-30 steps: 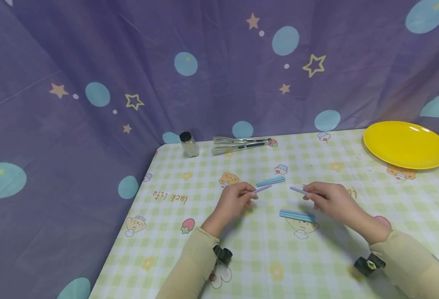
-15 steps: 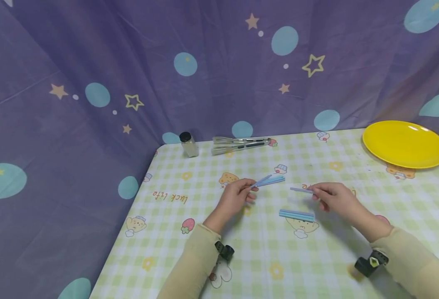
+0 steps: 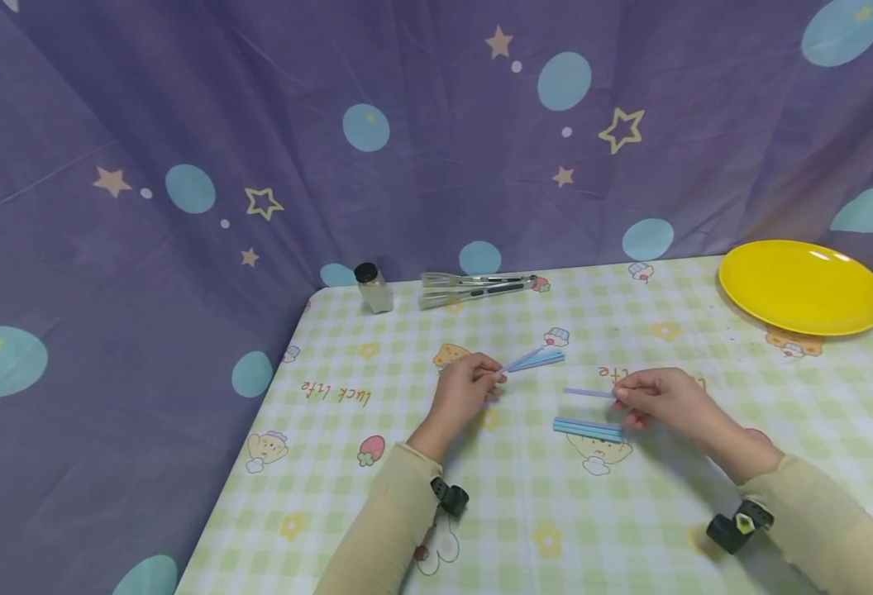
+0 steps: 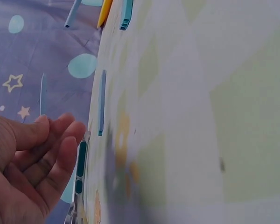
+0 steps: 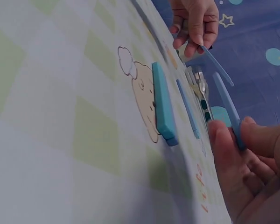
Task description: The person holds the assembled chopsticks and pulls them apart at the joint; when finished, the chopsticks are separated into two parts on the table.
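Note:
My left hand (image 3: 466, 388) pinches one end of a thin lilac-blue stick (image 3: 520, 360) between thumb and fingertips. In the left wrist view that stick (image 4: 42, 93) stands off the cloth. Behind it on the cloth lies a small group of blue sticks (image 3: 548, 358). With thumb and fingers my right hand (image 3: 663, 401) pinches another lilac-blue stick (image 3: 589, 392), which points left. The right wrist view shows this stick (image 5: 227, 100) raised above the table. Just in front of it, several blue and teal sticks (image 3: 588, 430) lie side by side in a flat bundle.
Metal tongs (image 3: 477, 289) and a jar with a black lid (image 3: 374, 289) are at the table's back edge. A yellow plate (image 3: 803, 287) stands at the back right. A checked cloth (image 3: 392, 529) covers the table, and a purple curtain (image 3: 422, 190) hangs behind.
The left hand's stick has swung so that its free end points further back, over the far group. My right hand has moved slightly nearer with its stick, towards the bundle.

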Available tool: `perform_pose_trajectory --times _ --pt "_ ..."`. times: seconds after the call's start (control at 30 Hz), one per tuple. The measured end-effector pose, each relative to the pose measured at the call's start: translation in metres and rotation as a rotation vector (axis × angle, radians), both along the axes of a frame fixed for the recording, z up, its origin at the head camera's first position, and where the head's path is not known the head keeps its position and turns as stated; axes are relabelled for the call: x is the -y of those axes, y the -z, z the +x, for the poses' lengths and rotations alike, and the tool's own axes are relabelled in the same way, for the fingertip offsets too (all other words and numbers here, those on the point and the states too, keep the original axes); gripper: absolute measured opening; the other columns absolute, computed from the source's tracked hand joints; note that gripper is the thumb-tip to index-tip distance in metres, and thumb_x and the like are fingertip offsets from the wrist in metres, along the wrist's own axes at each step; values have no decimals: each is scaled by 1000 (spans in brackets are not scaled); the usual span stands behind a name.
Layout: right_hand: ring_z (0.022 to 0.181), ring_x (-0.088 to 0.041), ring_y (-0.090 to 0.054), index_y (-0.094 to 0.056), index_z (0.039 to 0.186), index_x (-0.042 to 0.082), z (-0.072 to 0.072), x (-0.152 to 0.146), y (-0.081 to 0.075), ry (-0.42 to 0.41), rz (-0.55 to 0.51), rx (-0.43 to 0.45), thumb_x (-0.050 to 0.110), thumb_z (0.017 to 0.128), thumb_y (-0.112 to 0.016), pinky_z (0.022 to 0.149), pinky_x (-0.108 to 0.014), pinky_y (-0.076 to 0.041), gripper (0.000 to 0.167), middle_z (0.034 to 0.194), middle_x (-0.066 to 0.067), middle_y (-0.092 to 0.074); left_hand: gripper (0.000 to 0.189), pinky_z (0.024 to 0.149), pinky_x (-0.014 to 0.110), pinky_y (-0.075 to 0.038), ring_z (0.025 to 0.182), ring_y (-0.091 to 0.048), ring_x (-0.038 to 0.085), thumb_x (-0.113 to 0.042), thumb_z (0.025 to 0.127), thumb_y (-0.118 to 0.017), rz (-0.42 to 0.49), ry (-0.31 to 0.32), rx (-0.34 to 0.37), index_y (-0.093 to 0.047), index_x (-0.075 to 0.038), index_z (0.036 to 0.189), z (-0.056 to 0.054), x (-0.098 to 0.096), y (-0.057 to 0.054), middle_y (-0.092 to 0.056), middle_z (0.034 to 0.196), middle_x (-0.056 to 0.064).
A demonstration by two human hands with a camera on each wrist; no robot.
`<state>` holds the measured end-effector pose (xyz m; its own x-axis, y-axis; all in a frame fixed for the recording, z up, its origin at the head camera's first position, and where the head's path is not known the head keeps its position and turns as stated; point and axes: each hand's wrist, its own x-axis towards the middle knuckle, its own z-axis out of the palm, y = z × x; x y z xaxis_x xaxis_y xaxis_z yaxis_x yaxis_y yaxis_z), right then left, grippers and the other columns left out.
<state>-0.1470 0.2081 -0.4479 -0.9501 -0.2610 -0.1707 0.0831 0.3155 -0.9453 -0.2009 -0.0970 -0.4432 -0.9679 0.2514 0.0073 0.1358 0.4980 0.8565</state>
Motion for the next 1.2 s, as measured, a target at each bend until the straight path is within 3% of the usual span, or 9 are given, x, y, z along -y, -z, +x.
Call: perform_pose_trajectory --times 0.33,0.57,0.87,1.2 --pt "64 -19 -56 -70 100 -1 2 6 10 131 167 -60 20 92 -68 52 -28 -48 22 81 -9 -69 5 58 27 -53 69 -69 26 -9 92 -68 -4 -72 -64 -70 -5 90 -3 -5 2 -73 81 6" --pt "62 -18 -54 -73 94 5 2 12 17 141 201 -129 21 88 -73 51 -27 -46 17 84 -6 -65 6 65 27 -49 67 -60 9 -15 85 -77 -161 -123 -145 -76 -14 80 -12 -13 8 -69 74 -5" --pt "65 -17 -54 -73 89 8 2 16 23 152 250 -159 20 86 -75 54 -26 -47 12 83 -3 -66 8 66 25 -48 66 -58 6 -16 81 -81 -233 -142 -118 -76 -15 75 -20 -22 11 -67 70 -8" --pt "82 -17 -56 -74 82 16 0 17 25 84 359 -184 22 84 -77 76 -34 -43 7 84 3 -68 13 64 25 -47 64 -55 6 -20 79 -83 -329 -151 -105 -72 -17 72 -27 -28 16 -64 68 -10"
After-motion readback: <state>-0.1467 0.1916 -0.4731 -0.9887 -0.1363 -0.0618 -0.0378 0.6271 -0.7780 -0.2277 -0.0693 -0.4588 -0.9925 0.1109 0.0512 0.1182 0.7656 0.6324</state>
